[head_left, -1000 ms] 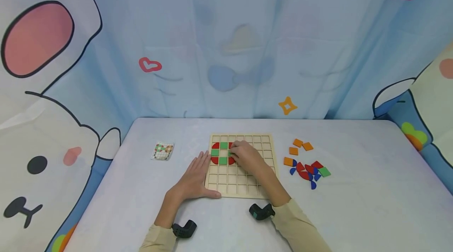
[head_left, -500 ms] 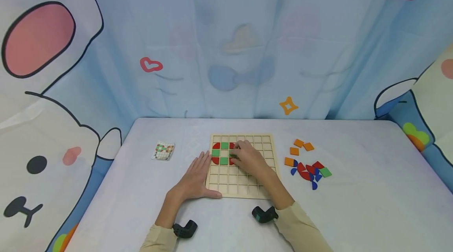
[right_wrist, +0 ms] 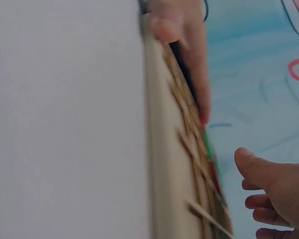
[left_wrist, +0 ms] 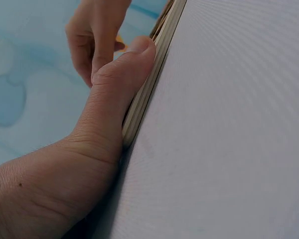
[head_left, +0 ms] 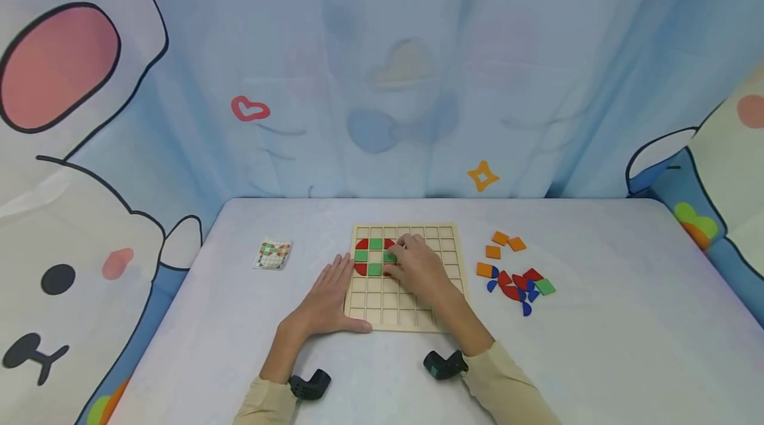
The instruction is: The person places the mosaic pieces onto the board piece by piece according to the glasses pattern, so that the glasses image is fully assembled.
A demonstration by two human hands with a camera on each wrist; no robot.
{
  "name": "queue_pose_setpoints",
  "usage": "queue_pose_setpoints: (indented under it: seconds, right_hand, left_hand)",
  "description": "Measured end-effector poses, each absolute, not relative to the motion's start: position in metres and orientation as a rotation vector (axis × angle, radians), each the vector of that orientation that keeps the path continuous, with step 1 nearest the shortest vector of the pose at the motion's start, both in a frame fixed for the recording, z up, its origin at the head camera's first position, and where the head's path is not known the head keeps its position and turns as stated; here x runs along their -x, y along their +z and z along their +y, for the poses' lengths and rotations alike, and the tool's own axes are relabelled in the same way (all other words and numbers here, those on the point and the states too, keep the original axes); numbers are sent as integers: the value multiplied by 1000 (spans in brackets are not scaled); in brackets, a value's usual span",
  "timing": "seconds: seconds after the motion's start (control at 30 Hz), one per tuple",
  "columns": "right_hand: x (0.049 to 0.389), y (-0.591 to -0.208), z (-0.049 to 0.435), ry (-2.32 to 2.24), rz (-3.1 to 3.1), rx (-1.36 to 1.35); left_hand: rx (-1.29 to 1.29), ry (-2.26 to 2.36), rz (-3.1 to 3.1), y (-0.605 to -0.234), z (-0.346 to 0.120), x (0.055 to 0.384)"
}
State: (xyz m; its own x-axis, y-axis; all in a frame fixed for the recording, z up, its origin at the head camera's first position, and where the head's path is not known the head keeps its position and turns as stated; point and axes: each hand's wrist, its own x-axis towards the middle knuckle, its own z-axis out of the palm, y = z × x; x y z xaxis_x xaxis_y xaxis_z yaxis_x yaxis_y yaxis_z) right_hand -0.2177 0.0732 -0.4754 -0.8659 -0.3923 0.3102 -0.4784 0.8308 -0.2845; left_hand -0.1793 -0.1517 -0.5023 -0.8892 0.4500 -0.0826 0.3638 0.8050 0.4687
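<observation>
Two hands are sharing the grid board (head_left: 382, 312), lying near the middle of the frame; it is looking nearly square, so no long axis is standing out. The right hand (head_left: 418, 269) is bending over the board's upper half, and the nearer green tile (head_left: 389, 256) is lying just left of its fingers, partly covered. Its thumb and forefinger are sitting apart, nothing showing pinched between them, though whether they are touching that tile I cannot tell. This green tile is forming the right side of a small ring with red corner tiles (head_left: 361, 269), in the board's upper left. The left hand (head_left: 325, 302) is bracing the board's lower-left corner, fingers straight, thumb spread along the lower edge.

Loose pieces (head_left: 510, 292) in red, blue, orange and green are lying right of the board, nearer the right hand. A patterned card (head_left: 273, 254) is lying to the left. The pale bench (head_left: 597, 319) is carrying everything, and a blue printed curtain (head_left: 286, 34) is hanging behind.
</observation>
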Motion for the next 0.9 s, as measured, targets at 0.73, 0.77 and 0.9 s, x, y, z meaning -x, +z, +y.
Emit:
queue_pose_setpoints:
  seconds: [0.73,0.77,0.9]
  right_hand:
    - [203,-468,322,759,-3092,-492]
    - [203,-470,330,773,-3109,-475]
    - [202,-476,350,836,-3127,-452]
  left_hand:
    - [-659,695,2796,-505,-151,182]
    - [-665,695,2795,-505,-151,182]
    - [-654,659,2801,-506,-152,182]
